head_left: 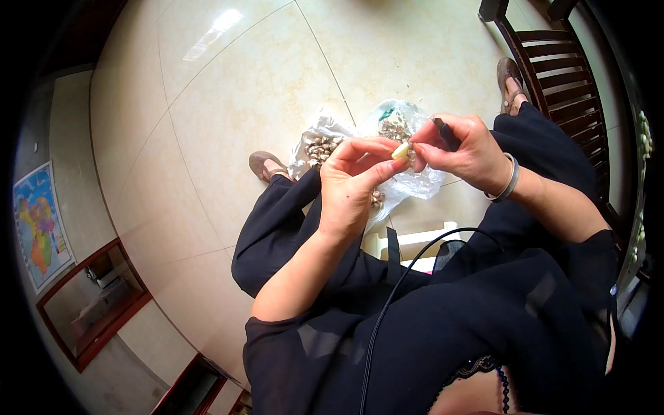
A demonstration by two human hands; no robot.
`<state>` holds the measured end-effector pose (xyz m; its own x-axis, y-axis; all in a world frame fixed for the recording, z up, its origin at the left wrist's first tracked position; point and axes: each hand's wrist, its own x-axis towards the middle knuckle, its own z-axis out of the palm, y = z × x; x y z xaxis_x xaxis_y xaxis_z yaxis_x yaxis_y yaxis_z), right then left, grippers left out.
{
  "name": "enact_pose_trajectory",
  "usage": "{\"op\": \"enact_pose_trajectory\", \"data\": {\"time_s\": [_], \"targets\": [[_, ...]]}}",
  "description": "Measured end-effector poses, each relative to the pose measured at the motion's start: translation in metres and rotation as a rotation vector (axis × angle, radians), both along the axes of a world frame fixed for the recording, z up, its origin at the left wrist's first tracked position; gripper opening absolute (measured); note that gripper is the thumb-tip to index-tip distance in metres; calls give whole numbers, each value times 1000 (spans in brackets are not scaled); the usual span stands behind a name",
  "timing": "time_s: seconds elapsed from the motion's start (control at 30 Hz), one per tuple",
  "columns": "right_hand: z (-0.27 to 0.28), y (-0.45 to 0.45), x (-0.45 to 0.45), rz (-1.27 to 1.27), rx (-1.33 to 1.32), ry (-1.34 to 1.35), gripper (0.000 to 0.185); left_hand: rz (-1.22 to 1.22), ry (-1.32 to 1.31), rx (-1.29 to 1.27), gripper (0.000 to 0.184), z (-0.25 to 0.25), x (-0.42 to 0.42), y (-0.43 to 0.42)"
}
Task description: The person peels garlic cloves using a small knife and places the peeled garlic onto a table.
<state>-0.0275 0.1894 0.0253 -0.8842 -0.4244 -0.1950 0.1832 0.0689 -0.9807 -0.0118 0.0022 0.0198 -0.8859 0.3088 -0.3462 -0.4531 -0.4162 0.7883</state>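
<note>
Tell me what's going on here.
A person's left hand pinches a pale, clove-shaped piece; the right hand, its fingertips close to that piece, also holds a dark object, perhaps a small knife. Below, a white bag holds small brownish pieces, beside a clear plastic bag.

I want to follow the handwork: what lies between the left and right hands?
In the head view, a small pale clove-like piece lies between the left hand and the right hand, at their fingertips.
</note>
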Motion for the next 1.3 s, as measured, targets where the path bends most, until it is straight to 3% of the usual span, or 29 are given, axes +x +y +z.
{"op": "enact_pose_trajectory", "data": {"time_s": [0.27,0.43,0.57,0.77,1.07,1.13,1.3], "targets": [[-10,2,-1,-69,-64,-20,14,21,18,8,13,-1,0,1],[6,2,-4,83,124,102,18,34,110,-48,14,-3,0,0],[-4,2,-3,59,162,168,19,11,183,-135,14,-1,1,1],[-6,4,-3,59,130,71,13,-26,278,-252,14,-2,3,3],[-4,5,-4,46,97,39,10,-53,206,-177,14,-4,-1,-1],[-4,5,-4,35,123,29,10,0,1,-48,21,-2,-2,0],[-4,5,-5,39,119,28,11,-36,-151,51,35,-2,-4,-2]]}}
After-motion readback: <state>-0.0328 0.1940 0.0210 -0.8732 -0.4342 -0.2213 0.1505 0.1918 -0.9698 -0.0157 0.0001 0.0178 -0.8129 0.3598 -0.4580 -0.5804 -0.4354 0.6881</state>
